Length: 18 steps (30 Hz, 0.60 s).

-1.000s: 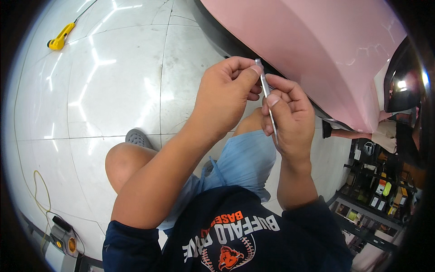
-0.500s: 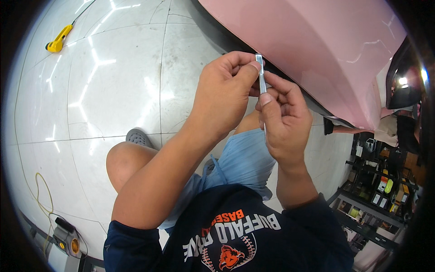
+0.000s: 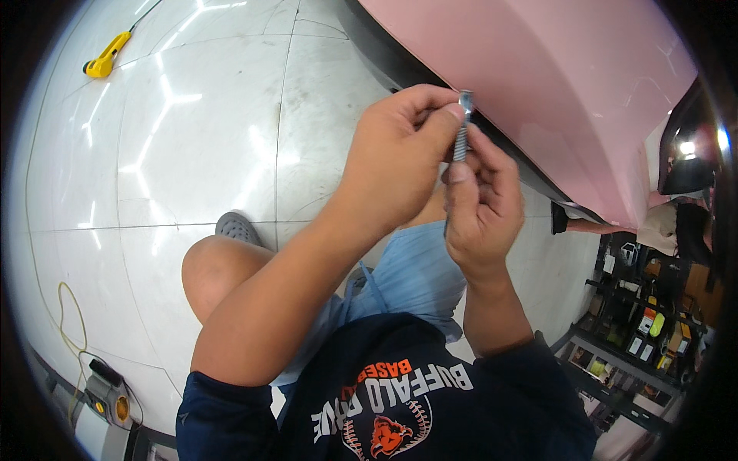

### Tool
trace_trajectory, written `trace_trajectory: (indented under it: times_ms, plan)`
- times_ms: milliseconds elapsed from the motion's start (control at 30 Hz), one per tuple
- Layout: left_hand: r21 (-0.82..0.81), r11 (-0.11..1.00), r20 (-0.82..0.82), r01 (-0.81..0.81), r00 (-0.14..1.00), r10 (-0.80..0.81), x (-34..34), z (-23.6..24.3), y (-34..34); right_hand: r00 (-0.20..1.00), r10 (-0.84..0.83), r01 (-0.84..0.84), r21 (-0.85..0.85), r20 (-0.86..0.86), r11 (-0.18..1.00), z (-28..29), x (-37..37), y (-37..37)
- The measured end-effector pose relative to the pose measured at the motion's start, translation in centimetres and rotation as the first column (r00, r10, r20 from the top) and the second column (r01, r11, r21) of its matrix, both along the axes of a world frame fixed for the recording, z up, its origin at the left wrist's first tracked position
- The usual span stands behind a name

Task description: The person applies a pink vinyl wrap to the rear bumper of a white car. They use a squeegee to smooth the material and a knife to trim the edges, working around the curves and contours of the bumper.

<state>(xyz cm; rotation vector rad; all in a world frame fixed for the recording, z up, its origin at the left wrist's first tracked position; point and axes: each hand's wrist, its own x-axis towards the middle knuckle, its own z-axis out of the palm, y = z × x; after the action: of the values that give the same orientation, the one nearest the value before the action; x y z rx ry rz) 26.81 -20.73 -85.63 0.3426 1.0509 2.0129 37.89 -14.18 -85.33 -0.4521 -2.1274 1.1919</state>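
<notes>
Both hands meet in front of me on one slim silver tool [image 3: 460, 144] with a ridged metal shaft; its exact kind is unclear. My left hand [image 3: 400, 157] is closed, pinching the tool between thumb and index finger near its upper end. Lower on the shaft, my right hand [image 3: 486, 203] is closed too, its thumb pressing below the ridges while the fingers curl behind. The lower part of the tool is mostly hidden by this hand. Just beyond my fingertips lies the dark lower edge of a pink car body panel [image 3: 530, 84].
A yellow corded tool [image 3: 106, 55] lies on the white tiled floor [image 3: 207, 154] at far left. Near left, a grey and black device [image 3: 108, 399] sits beside a looped yellow cord [image 3: 63, 315]. At right stand a dark car lamp [image 3: 692, 146] and loaded shelves [image 3: 646, 315].
Both hands and the silver tool have shifted slightly right in the picture, and the tool has turned so its upper end looks narrower. Each hand keeps its grip.
</notes>
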Motion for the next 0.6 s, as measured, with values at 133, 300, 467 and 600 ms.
trace_trajectory:
  times_ms: [133,300,467,600]
  plan:
    - [-0.013,1.000,0.002,0.003,1.000,-0.003,-0.1,0.1,-0.6,0.990,0.115,-0.109,-0.082,0.081,0.991,1.0,0.5,0.5]
    - [-0.037,0.999,0.014,0.008,1.000,-0.008,0.3,-0.1,-0.3,0.986,0.096,-0.033,-0.414,0.133,0.910,1.7,1.3,0.5]
    - [-0.048,0.998,0.051,0.052,0.998,-0.049,0.1,0.3,-0.7,0.991,0.086,-0.014,-0.561,0.101,0.827,2.9,0.0,0.5]
    - [-0.023,0.999,0.053,0.032,0.998,-0.031,0.2,0.4,-0.7,0.990,0.075,0.003,-0.548,0.120,0.836,3.2,-0.2,0.3]
